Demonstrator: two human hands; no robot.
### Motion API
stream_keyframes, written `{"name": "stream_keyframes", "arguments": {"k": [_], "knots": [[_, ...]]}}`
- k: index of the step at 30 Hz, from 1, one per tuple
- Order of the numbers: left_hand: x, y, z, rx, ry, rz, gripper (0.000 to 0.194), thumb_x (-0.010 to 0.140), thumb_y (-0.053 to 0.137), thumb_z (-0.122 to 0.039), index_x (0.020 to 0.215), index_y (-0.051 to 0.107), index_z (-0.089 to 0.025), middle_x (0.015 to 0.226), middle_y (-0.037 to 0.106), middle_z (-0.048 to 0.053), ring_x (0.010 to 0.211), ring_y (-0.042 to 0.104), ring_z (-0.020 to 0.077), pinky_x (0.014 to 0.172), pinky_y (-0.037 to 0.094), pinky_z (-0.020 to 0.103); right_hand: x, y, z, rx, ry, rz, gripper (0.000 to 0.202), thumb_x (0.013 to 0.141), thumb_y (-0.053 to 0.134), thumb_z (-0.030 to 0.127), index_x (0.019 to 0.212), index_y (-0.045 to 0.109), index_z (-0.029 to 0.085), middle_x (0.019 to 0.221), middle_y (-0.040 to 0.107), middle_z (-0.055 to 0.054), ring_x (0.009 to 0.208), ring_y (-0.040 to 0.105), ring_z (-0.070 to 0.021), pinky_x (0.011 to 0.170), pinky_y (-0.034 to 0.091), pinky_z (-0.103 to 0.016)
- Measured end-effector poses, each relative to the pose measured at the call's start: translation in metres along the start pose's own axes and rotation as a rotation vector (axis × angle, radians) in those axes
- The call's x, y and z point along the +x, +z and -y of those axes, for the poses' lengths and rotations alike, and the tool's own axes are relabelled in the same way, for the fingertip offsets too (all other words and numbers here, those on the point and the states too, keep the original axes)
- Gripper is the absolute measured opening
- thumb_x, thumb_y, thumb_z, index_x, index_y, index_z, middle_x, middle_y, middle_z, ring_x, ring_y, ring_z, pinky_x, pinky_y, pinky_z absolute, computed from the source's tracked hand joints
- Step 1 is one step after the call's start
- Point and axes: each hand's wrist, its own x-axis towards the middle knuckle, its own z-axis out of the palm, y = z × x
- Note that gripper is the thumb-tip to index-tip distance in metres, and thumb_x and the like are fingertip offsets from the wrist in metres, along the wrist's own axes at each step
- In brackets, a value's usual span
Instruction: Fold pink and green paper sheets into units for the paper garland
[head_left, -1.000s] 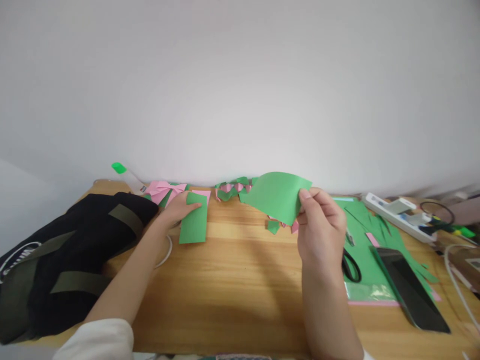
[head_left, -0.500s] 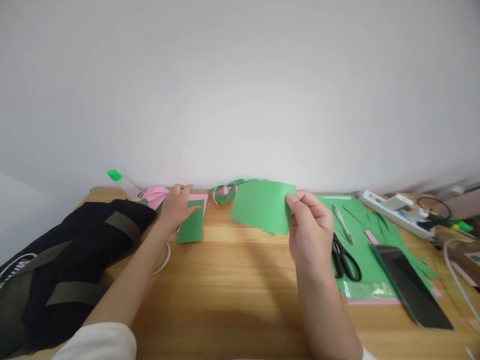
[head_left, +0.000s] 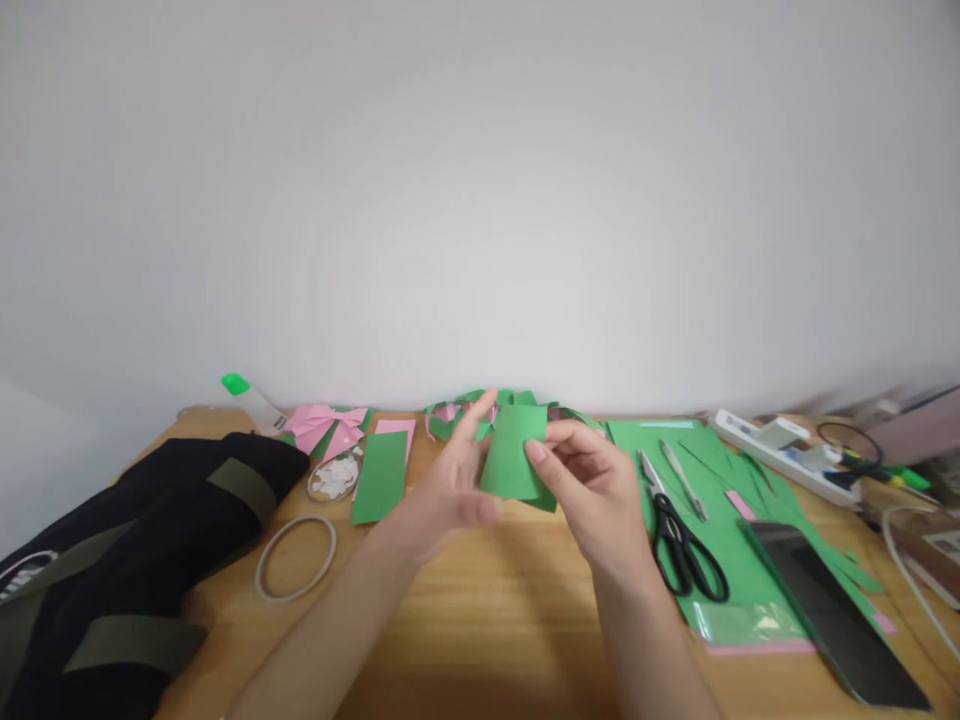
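Green paper piece [head_left: 514, 455], head view: it is held up between the two hands above the middle of the bench [head_left: 480, 620], its sheet bent so that a second layer shows beneath its lower right corner. The right hand [head_left: 604, 485] has its grip pinching the right edge of the paper between thumb and fingers. The left hand [head_left: 442, 495], slightly blurred, has its grip spread, thumb and fingers apart at the left edge; whether it touches the paper cannot be told. Behind lies a green-and-pink paper chain [head_left: 442, 412], near the wall [head_left: 480, 200]. To the left, a green rectangle [head_left: 380, 475] overlaps a pink rectangle [head_left: 403, 432], with a pink bow [head_left: 322, 428] and a pale ring [head_left: 332, 548] nearby. To the right, black-handled scissors [head_left: 679, 545] and a craft knife [head_left: 684, 482] lie on green sheets [head_left: 739, 560], beside a phone [head_left: 836, 610].
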Motion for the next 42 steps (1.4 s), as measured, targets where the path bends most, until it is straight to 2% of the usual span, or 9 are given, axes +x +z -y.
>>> {"name": "stream_keyframes", "arguments": {"k": [5,9,14,17,23,29,33,37,42], "knots": [[0.009,0.016,-0.008,-0.269,0.052,-0.247,0.107,0.058,0.09,-0.029,0.148,0.034,-0.025,0.119,0.068,0.007,0.114,0.063,0.0265,0.092,0.052,0.034,-0.007,-0.006,0.007,-0.403,-0.379,0.138,0.017,0.083,0.064,0.01,0.094,0.065,0.022,0.076,0.067,0.002,0.067,0.061,-0.0114,0.063,0.05,-0.024],[0.007,0.016,-0.009,-0.291,0.094,-0.302,0.084,0.062,0.085,-0.02,0.138,0.049,-0.024,0.11,0.071,0.005,0.108,0.066,0.0248,0.089,0.054,0.033,-0.007,-0.005,0.008,-0.593,-0.517,0.078,0.018,0.086,0.062,0.011,0.101,0.063,0.02,0.08,0.066,-0.001,0.074,0.061,-0.0128,0.067,0.051,-0.025],[0.002,0.013,-0.008,-0.204,0.144,-0.395,0.074,0.067,0.082,-0.024,0.134,0.05,-0.022,0.112,0.072,0.008,0.106,0.068,0.0267,0.089,0.055,0.036,-0.007,-0.003,0.002,-0.601,-0.323,-0.12,0.022,0.092,0.059,0.026,0.113,0.064,0.022,0.093,0.068,-0.005,0.078,0.064,-0.0151,0.061,0.052,-0.026],[-0.002,0.012,-0.009,-0.087,0.182,-0.438,0.07,0.071,0.08,-0.028,0.133,0.048,-0.023,0.118,0.069,0.008,0.109,0.066,0.0252,0.09,0.055,0.035,-0.01,0.001,0.004,-0.578,-0.247,-0.09,0.022,0.094,0.054,0.029,0.111,0.067,0.022,0.088,0.073,-0.004,0.071,0.067,-0.0144,0.06,0.053,-0.026],[-0.016,0.004,-0.015,0.325,0.352,-0.494,0.062,0.084,0.07,-0.035,0.137,0.039,-0.03,0.122,0.063,0.005,0.104,0.066,0.0186,0.085,0.057,0.028,-0.015,0.018,0.014,-0.624,-0.339,-0.051,0.015,0.091,0.058,0.023,0.099,0.071,0.019,0.076,0.076,-0.001,0.06,0.068,-0.0123,0.058,0.052,-0.023],[-0.025,0.006,-0.017,0.574,0.548,-0.596,0.048,0.088,0.066,-0.034,0.131,0.045,-0.032,0.124,0.059,0.004,0.107,0.063,0.0166,0.088,0.054,0.025,-0.011,0.038,0.023,-0.593,-0.321,0.0,0.014,0.091,0.057,0.022,0.082,0.067,0.019,0.063,0.065,0.002,0.054,0.055,-0.0098,0.053,0.045,-0.02],[-0.029,0.004,-0.014,0.622,0.563,-0.553,0.04,0.094,0.058,-0.036,0.132,0.046,-0.038,0.129,0.057,0.001,0.115,0.058,0.0174,0.095,0.049,0.027,-0.011,0.044,0.02,-0.473,-0.198,-0.012,0.029,0.092,0.057,0.028,0.065,0.06,0.018,0.057,0.055,0.002,0.053,0.048,-0.0098,0.05,0.04,-0.021],[-0.031,0.0,-0.018,0.476,0.514,-0.378,0.02,0.098,0.048,-0.039,0.117,0.053,-0.036,0.099,0.062,-0.001,0.081,0.061,0.0116,0.073,0.051,0.02,-0.01,0.039,0.017,-0.281,-0.065,0.013,0.032,0.093,0.054,0.034,0.067,0.061,0.018,0.057,0.051,0.002,0.054,0.046,-0.0105,0.05,0.039,-0.021],[-0.025,0.001,-0.021,0.453,0.544,-0.459,0.011,0.096,0.054,-0.036,0.089,0.053,-0.027,0.069,0.041,-0.005,0.055,0.038,0.0082,0.05,0.038,0.016,-0.011,0.033,0.022,-0.232,-0.033,0.116,0.035,0.095,0.049,0.032,0.064,0.057,0.018,0.059,0.049,0.002,0.057,0.044,-0.0105,0.053,0.039,-0.021]]}}
